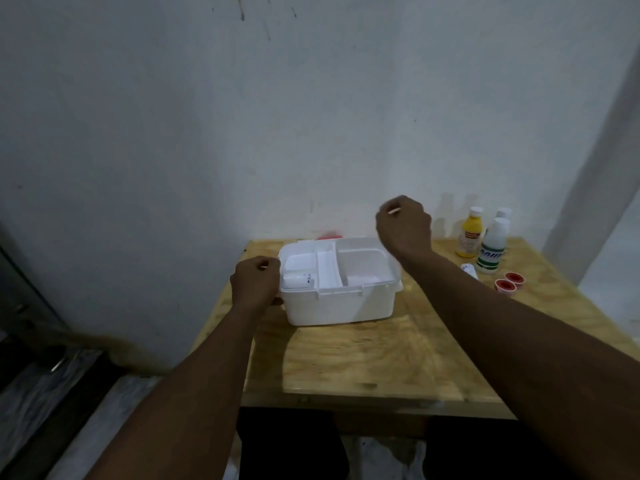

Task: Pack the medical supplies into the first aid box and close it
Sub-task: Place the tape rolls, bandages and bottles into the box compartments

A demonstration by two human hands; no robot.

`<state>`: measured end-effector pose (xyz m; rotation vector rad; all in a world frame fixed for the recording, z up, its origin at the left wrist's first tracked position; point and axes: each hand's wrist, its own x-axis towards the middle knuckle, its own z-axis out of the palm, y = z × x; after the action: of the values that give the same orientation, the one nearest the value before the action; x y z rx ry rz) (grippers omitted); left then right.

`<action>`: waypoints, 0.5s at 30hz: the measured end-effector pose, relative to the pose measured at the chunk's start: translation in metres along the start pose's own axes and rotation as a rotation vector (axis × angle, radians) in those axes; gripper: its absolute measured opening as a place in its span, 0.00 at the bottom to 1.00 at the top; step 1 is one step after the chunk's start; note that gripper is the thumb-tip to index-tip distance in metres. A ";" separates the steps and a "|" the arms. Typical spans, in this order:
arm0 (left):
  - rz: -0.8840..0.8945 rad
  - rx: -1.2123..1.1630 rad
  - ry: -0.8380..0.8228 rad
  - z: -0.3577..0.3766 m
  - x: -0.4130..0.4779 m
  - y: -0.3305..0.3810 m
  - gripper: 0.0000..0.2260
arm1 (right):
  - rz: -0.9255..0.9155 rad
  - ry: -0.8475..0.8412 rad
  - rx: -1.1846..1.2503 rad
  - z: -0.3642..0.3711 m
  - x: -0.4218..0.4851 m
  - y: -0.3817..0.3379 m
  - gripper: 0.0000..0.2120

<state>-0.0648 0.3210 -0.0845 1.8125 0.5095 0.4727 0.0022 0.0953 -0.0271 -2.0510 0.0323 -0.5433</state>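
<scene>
Two bare hands over a wooden table (363, 358) set against a white wall (242, 116). White first aid box (337, 284) sits open toward the table's back edge, divided tray visible inside, a white roll (298, 280) in its left compartment. Left hand (256, 284) curled against the box's left end; whether it grips anything, cannot tell. Right hand (403, 226) raised above the box's back right corner, fingers closed loosely, contents unclear. Right of the box: yellow bottle (469, 233), white bottle (493, 245), two red tape rolls (509, 281).
</scene>
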 end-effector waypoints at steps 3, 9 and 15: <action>0.006 0.013 0.024 0.000 0.002 -0.001 0.08 | 0.197 -0.058 -0.113 -0.007 0.014 0.033 0.09; 0.002 0.008 0.034 0.000 0.003 0.000 0.08 | 0.402 -0.289 -0.212 0.004 0.011 0.077 0.11; 0.024 0.034 0.021 -0.001 0.002 0.000 0.08 | 0.357 -0.397 -0.335 0.013 0.005 0.091 0.11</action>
<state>-0.0639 0.3230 -0.0839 1.8498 0.5138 0.5029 0.0297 0.0565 -0.1061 -2.3741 0.2630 0.1038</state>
